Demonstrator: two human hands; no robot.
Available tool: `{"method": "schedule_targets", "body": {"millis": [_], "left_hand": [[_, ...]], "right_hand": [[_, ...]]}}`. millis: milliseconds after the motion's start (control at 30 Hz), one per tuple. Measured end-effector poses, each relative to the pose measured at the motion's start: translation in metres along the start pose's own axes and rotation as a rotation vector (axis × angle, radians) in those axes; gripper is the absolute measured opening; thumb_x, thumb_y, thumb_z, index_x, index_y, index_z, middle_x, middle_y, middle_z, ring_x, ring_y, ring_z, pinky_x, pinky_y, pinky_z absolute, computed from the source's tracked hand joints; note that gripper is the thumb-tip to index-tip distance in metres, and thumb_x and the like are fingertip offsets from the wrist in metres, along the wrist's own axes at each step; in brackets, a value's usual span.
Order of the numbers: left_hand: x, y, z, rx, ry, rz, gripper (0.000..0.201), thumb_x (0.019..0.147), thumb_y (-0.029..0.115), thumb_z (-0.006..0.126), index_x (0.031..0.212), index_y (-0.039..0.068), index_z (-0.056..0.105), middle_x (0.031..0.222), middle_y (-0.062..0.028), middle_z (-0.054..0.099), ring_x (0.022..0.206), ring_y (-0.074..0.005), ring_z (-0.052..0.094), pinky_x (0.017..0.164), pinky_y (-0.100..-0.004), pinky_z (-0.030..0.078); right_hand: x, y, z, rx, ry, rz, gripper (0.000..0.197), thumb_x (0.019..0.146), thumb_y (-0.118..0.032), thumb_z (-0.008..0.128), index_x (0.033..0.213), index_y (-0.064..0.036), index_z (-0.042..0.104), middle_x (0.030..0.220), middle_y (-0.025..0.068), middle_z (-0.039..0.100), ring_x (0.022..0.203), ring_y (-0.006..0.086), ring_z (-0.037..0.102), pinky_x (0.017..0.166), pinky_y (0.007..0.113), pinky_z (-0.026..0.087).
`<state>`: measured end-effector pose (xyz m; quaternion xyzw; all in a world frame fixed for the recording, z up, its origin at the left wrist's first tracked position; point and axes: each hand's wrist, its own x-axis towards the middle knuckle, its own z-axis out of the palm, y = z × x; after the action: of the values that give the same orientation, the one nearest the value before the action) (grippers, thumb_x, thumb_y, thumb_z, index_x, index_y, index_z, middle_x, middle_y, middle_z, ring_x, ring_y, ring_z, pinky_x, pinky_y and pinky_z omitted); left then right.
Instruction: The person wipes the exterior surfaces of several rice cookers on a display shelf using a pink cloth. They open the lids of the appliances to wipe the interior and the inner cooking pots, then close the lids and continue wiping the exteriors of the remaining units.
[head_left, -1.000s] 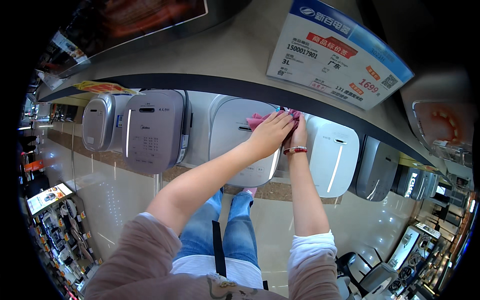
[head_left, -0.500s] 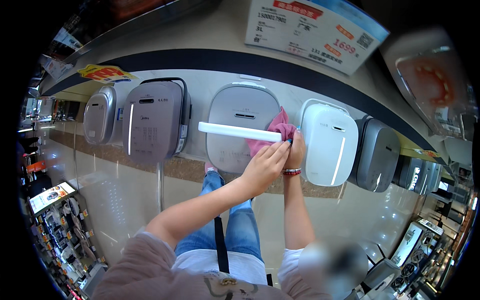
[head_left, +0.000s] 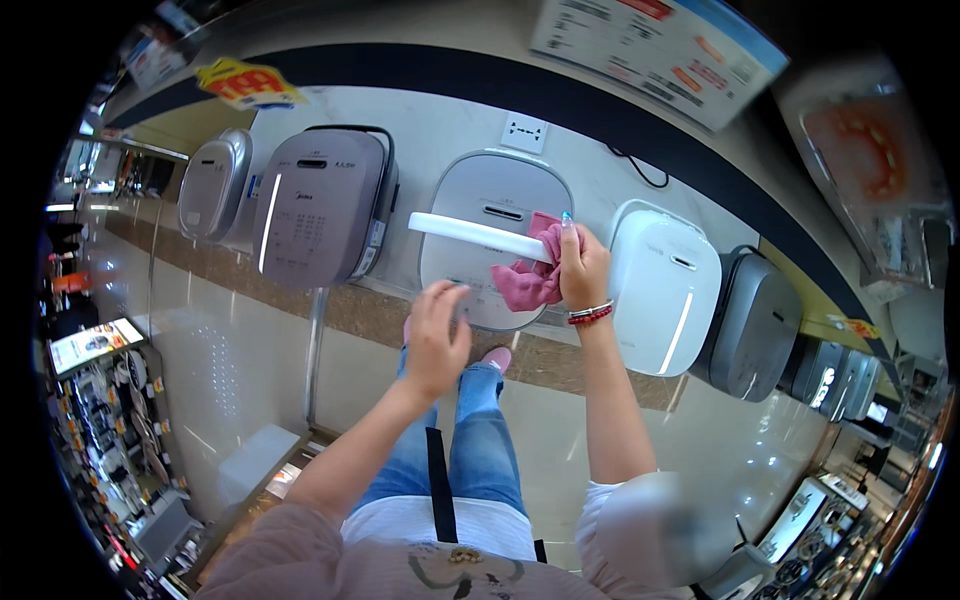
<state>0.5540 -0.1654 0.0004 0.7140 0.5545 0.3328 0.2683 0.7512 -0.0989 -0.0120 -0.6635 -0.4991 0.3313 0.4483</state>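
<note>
In the middle of the shelf stands a grey rice cooker (head_left: 490, 275) with a slotted vent in its lid. Its white carrying handle (head_left: 470, 231) is raised across the lid. My right hand (head_left: 583, 265) is closed on a pink cloth (head_left: 530, 285), which is bunched around the handle's right end, with a loose part hanging over the lid. Apart from the cloth, my left hand (head_left: 436, 338) hovers by the cooker's near left edge. Its fingers are loosely bent and spread from the thumb, with nothing between them.
Left of it stand a purple-grey rice cooker (head_left: 320, 210) and a silver one (head_left: 213, 190). A white rice cooker (head_left: 662, 290) sits close by my right hand, with a dark grey one (head_left: 757, 325) beyond. A wall socket (head_left: 524, 132) and an overhanging ledge with a price card (head_left: 655, 60) are behind.
My left hand has left the cloth and moved left, its fingers parting. My right hand stays with the cloth at the handle's end. The whole view has shifted slightly.
</note>
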Motion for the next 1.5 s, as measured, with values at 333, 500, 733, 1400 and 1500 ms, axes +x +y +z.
{"method": "schedule_targets", "body": {"millis": [333,500,733,1400,1500], "left_hand": [[0.024,-0.038,-0.035,-0.155,0.126,-0.215,0.041,0.076,-0.002,0.053,0.116,0.002,0.044,0.119,-0.0152,0.042,0.109,-0.0282,0.044,0.090,-0.0353,0.038],[0.018,-0.054,-0.054,-0.221,0.138,-0.228,0.038,0.076,-0.003,0.051,0.114,0.002,0.047,0.119,-0.0135,0.044,0.107,-0.0247,0.047,0.086,-0.0332,0.041],[0.003,-0.076,-0.086,-0.196,0.149,-0.281,0.028,0.076,-0.003,0.051,0.104,0.001,0.053,0.115,-0.0138,0.046,0.106,-0.0263,0.048,0.087,-0.0332,0.040],[-0.009,-0.091,-0.099,-0.240,0.086,-0.255,0.017,0.078,-0.004,0.051,0.094,0.000,0.056,0.104,-0.0127,0.053,0.090,-0.0229,0.055,0.078,-0.0302,0.045],[-0.008,-0.086,-0.093,-0.271,0.073,-0.247,0.017,0.079,-0.004,0.050,0.094,-0.001,0.057,0.103,-0.0124,0.053,0.087,-0.0227,0.056,0.077,-0.0297,0.045]], "right_hand": [[0.005,-0.068,0.100,-0.781,0.018,-0.304,0.032,0.083,-0.028,0.049,0.061,-0.0060,0.057,0.054,0.0133,0.058,0.051,0.0283,0.058,0.052,0.038,0.044],[0.005,-0.082,0.160,-1.056,-0.066,-0.377,0.021,0.080,-0.025,0.053,0.068,-0.0090,0.057,0.059,0.0066,0.061,0.058,0.0225,0.060,0.058,0.034,0.042],[0.000,-0.055,0.214,-1.435,-0.186,-0.479,0.011,0.076,-0.014,0.052,0.077,-0.0079,0.061,0.075,0.0062,0.062,0.078,0.0224,0.057,0.070,0.036,0.039],[-0.003,-0.027,0.236,-1.482,-0.636,-0.643,0.025,0.082,-0.019,0.047,0.099,-0.0084,0.062,0.102,0.0118,0.060,0.102,0.0287,0.051,0.088,0.045,0.033],[-0.010,-0.024,0.236,-1.141,-0.802,-0.517,0.020,0.078,-0.016,0.053,0.093,-0.0068,0.062,0.098,0.0128,0.061,0.096,0.0283,0.056,0.081,0.041,0.042]]}}
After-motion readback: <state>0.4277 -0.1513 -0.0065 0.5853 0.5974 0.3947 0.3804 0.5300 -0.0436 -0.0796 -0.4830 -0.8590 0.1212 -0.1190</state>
